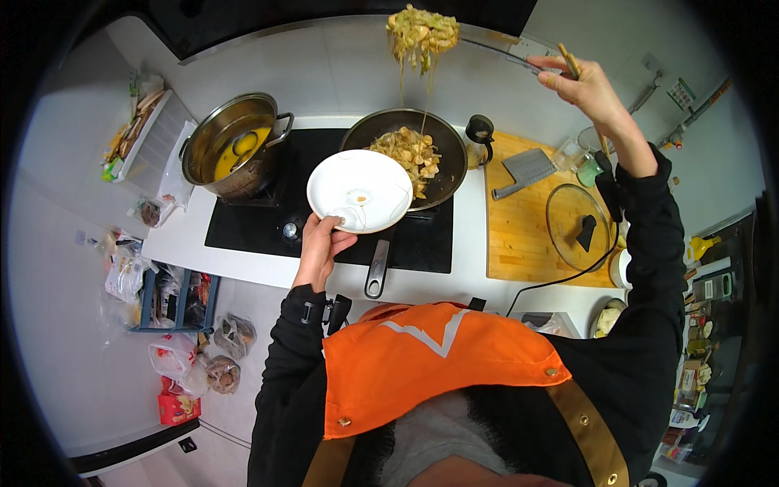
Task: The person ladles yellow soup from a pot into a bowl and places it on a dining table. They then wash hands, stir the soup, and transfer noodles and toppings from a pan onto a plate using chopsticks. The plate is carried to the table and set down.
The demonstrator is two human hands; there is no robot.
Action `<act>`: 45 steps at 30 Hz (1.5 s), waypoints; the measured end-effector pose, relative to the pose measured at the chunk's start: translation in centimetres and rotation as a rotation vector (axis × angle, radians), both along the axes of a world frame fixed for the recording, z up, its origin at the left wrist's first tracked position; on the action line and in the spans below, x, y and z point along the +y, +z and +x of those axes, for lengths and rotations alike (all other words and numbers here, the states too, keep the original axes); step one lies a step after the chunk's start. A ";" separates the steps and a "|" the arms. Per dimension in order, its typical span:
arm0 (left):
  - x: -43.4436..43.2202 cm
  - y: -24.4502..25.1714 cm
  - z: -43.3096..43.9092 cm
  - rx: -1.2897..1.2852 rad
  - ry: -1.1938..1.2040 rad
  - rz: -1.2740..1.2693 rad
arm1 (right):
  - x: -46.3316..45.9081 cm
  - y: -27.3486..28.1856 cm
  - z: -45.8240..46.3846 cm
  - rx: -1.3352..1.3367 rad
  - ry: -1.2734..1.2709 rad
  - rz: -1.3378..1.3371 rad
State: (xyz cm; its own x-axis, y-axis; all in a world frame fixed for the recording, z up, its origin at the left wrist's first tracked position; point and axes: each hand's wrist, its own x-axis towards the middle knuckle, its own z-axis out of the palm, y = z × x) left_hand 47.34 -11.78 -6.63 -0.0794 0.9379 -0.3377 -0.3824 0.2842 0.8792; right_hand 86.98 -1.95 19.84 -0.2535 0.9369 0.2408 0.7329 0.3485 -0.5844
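Observation:
My left hand grips the near rim of a white plate, which overlaps the pan's near left side in view. A small bit of food and thin strands lie on the plate. High at the upper right, my right hand is closed around a slim, dark-shafted cooking utensil with a wooden-looking end. A large clump of shredded vegetables hangs from its far end, strands trailing down toward the dark frying pan. More cooked vegetables with pale slices lie in the pan.
Left on the black cooktop stands a steel pot of yellow liquid with a ladle. On the wooden cutting board lie a cleaver and a glass lid. A dark-topped bottle stands beside the pan.

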 end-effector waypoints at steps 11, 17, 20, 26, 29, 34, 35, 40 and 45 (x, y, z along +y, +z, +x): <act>5.7 -0.5 2.9 -0.242 -0.154 0.014 | -1.2 2.7 -0.7 -0.045 0.071 0.152; 6.4 0.7 3.5 -0.321 -0.147 0.091 | -3.6 -2.5 -2.0 0.010 0.154 -0.079; 5.8 1.3 3.3 -0.326 -0.122 0.101 | -4.4 -5.1 -2.9 -0.095 0.145 -0.143; 4.3 1.4 2.7 -0.338 -0.122 0.090 | -5.7 -6.6 -4.5 -0.663 0.260 0.385; 3.9 1.1 2.5 -0.346 -0.143 0.087 | -6.2 -6.4 -5.3 -0.787 0.281 0.553; 3.3 0.3 2.1 -0.353 -0.125 0.082 | -6.9 -5.7 -6.2 -0.881 0.326 0.813; 3.3 0.2 2.0 -0.346 -0.131 0.094 | -7.1 -5.6 -6.3 -0.897 0.337 0.835; 3.1 0.1 1.2 -0.329 -0.158 0.128 | -7.6 -4.1 -5.9 -0.893 0.315 0.861; 3.8 1.0 -0.8 -0.336 -0.211 0.112 | -5.9 -4.1 -2.6 -0.564 0.089 0.426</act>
State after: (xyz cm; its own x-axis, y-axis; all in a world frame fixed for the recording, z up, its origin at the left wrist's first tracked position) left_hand 46.56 -7.97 -5.68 0.2157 0.9544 -0.2066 -0.5973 0.2963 0.7453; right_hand 84.34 -7.83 15.79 -0.5186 0.7603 0.3912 0.8415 0.5348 0.0761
